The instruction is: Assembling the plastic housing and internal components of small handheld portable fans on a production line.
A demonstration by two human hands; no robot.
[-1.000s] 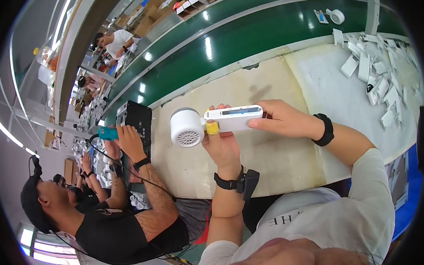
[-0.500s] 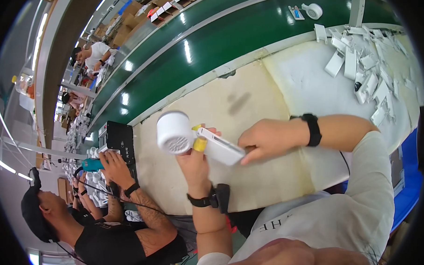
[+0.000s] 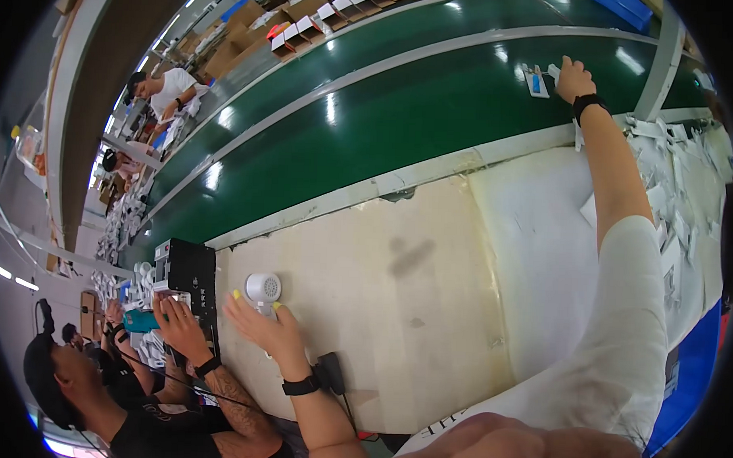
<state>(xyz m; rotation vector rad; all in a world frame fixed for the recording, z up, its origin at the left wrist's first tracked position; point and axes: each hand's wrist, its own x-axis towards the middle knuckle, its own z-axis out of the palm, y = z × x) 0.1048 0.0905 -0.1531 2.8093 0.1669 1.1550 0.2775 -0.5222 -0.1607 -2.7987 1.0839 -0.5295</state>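
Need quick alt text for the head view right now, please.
The person's left hand rests on a small white round-headed device on the cream workbench, while the right hand reaches far out to small items on the green conveyor belt.

green conveyor belt (image 3: 403,109), black box (image 3: 189,271), cardboard boxes (image 3: 298,4)

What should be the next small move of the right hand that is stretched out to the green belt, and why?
Probably close the right hand on the small white and blue item beside it on the green conveyor belt and draw it back. The left hand rests on the white round-headed device on the cream work mat.
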